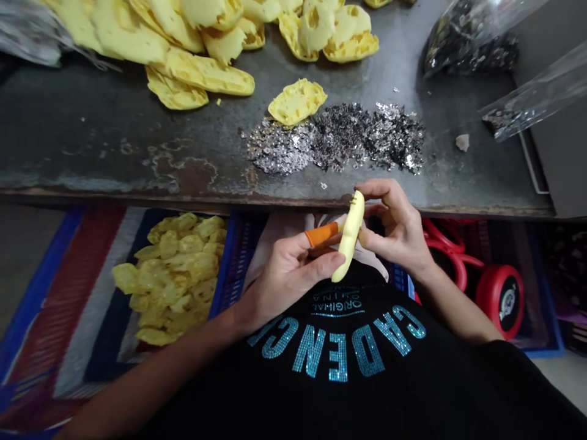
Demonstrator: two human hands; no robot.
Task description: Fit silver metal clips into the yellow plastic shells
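A pale yellow plastic shell piece (351,235) is held nearly on edge in front of my body, just below the bench edge. Small dark bits show near its upper end. My left hand (291,266) pinches its lower end with the thumb; an orange finger cot (321,234) covers the index finger. My right hand (401,232) grips the upper part between thumb and fingers. Beyond the hands, a heap of small shiny metal pieces (342,137) lies on the bench, with another yellow shell (298,102) touching its back left side.
The worn metal bench (114,146) carries a pile of yellow shells (202,30) at the back. Bags of metal pieces (477,52) and a whitish lump (462,142) are at right. Below stand a crate with yellow shells (178,275) and a crate with red round items (499,299).
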